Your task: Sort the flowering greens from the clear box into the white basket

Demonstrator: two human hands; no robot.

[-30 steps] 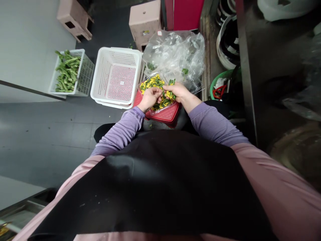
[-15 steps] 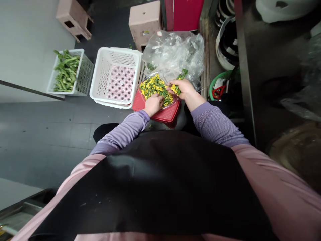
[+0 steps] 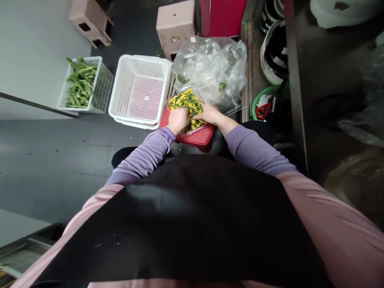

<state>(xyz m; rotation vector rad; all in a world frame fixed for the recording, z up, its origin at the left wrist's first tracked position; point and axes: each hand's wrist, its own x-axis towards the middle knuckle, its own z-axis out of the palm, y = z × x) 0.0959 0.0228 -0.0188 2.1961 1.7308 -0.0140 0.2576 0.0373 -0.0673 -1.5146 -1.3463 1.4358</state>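
Note:
A clear plastic tray or wrap full of yellow flowers with green stems lies on a red lid. My left hand rests on the left side of the flowers, its fingers curled down into them; what they grip is hidden. From the right, my right hand reaches onto the flowers with fingers closed around some of them. The two hands are close together. Behind them lies a crumpled clear plastic bag with green leaves showing in it.
A white perforated basket stands left of the red lid. Farther left, another white basket holds green stalks. Pink stools stand behind. To the right are a green tub and a dark metal counter.
My right hand has lowered its small bunch of flowers onto the pile and moved left. My left hand has shifted slightly left and up, its fingers now more curled.

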